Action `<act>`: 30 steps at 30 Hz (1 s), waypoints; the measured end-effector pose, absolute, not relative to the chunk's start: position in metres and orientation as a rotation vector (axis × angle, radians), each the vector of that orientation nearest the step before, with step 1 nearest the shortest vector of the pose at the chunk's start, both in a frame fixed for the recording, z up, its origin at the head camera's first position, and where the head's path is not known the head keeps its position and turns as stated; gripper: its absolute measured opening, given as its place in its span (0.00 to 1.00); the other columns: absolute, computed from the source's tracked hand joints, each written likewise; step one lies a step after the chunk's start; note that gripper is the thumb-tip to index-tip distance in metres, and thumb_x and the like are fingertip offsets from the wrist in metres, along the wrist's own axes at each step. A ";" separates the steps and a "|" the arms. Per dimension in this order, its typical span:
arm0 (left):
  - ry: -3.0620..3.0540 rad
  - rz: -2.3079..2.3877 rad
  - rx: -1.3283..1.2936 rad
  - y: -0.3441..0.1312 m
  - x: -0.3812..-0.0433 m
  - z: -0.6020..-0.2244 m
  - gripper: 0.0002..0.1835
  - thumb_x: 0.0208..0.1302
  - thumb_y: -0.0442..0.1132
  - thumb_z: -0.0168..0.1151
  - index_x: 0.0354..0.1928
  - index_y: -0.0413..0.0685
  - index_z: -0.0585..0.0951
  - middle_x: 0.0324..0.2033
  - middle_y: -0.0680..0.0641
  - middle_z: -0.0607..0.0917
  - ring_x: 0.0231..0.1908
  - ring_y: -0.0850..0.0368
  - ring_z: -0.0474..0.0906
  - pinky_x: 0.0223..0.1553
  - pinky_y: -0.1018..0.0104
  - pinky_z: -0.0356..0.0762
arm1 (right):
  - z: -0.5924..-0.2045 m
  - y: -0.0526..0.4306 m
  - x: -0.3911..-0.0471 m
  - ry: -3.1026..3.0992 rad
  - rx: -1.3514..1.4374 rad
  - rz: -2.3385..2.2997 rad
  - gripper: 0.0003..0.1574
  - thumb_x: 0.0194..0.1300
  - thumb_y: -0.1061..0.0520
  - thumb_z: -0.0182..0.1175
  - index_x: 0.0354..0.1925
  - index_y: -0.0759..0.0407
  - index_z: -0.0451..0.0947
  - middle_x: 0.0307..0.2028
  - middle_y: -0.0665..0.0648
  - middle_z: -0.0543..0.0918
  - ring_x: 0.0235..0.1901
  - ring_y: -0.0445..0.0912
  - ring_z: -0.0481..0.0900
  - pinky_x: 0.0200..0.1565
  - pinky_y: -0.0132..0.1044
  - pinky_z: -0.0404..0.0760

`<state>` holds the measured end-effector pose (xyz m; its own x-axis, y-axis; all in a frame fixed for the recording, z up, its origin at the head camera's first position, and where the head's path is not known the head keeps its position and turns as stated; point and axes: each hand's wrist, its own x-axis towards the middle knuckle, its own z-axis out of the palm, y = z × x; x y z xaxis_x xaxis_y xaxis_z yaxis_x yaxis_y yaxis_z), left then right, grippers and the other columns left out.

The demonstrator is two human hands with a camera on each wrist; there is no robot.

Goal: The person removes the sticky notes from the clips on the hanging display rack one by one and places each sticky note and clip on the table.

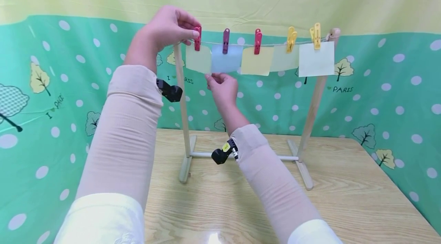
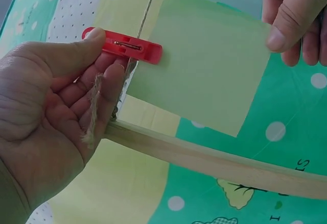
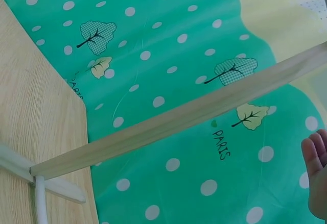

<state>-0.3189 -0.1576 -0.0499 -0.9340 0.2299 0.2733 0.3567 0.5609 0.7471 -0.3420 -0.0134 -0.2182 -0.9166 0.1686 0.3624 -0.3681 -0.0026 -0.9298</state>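
My left hand (image 1: 169, 25) pinches the handle end of a red clothespin (image 2: 134, 46) between thumb and fingers, at the left end of the string. The clothespin's jaws sit over the top edge of a pale green paper (image 2: 204, 66) and the string. Lower down, my right hand (image 1: 223, 87) pinches that paper's lower right corner, thumb on its near face. A blue paper (image 1: 226, 59) hangs right beside it under a purple clothespin (image 1: 226, 41). Only the fingers of my right hand (image 3: 319, 168) show at the right wrist view's edge.
Farther right hang a yellow paper (image 1: 256, 62) under another red clothespin, a second green paper (image 1: 285, 58) and a white paper (image 1: 316, 60) under yellow clothespins. The wooden rack's left post (image 1: 182, 94) and right post (image 1: 313, 110) stand on the table (image 1: 241, 205).
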 end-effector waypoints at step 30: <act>-2.209 -1.715 -0.582 -0.165 -0.310 -0.062 0.10 0.54 0.31 0.73 0.39 0.38 0.87 0.35 0.43 0.88 0.38 0.52 0.85 0.45 0.68 0.82 | -0.262 0.003 -0.330 -1.930 0.334 1.955 0.15 0.65 0.54 0.66 0.42 0.66 0.83 0.33 0.58 0.86 0.33 0.46 0.83 0.40 0.35 0.84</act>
